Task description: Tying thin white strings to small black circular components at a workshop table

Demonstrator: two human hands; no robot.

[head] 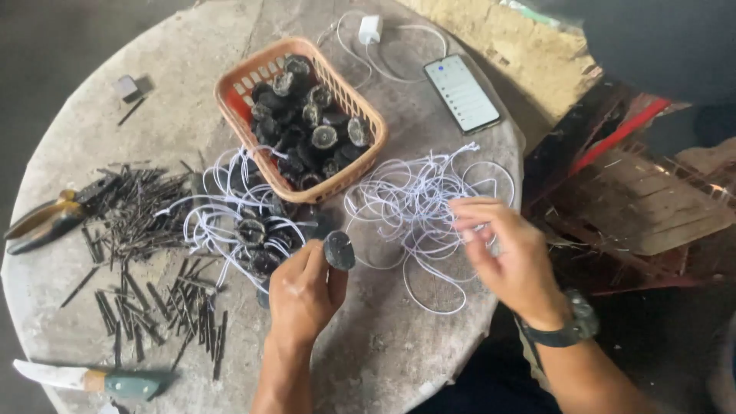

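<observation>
Seen from the head camera, a person works at a round stone-grey desk that fills the left and centre of the frame. The left hand, at lower centre, rises from the bottom edge with its forearm upright and pinches a small dark disc between thumb and fingertips, the disc held just above the desk surface. To its right, the right hand reaches in from the lower right, a dark wristwatch on the wrist, fingers curled and pinched on thin white strings from a loose heap of white string loops that lies between the two hands and just beyond them. The disc and the string do not touch.

Just above the left hand sits an orange plastic basket filled with more dark discs, and a second tangle of strung discs lies beside it. Short dark sticks are scattered across the left of the desk, with pliers at the left edge and a green-handled knife at lower left. A smartphone and white charger rest at the top.
</observation>
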